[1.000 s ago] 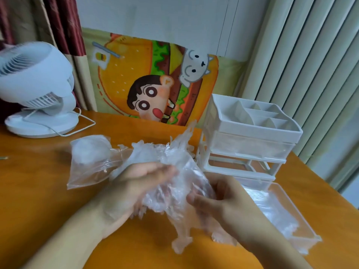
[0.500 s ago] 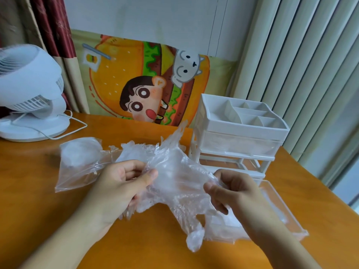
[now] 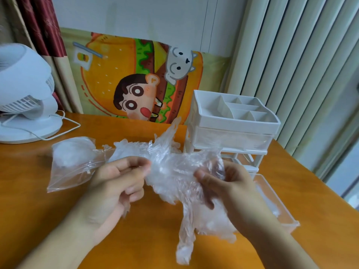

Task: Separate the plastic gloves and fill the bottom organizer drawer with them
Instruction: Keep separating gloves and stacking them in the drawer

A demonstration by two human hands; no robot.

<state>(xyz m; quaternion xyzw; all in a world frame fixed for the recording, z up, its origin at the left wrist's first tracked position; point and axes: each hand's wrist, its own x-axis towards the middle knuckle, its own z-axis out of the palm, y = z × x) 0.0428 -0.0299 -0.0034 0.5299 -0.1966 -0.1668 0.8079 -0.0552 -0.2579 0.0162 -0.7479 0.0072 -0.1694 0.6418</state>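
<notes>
Hands pinch our crumpled plastic gloves [image 3: 174, 171], left hand [image 3: 116, 181] and right hand [image 3: 229, 187] each gripping film; we read no writing.

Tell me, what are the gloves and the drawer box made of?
The gloves look like thin clear plastic film: see-through, crinkly and shiny, bunched between both hands. The drawer box looks like hard white plastic, smooth and matte, with stiff straight walls. Its pulled-out drawer seems to be clear hard plastic.
</notes>
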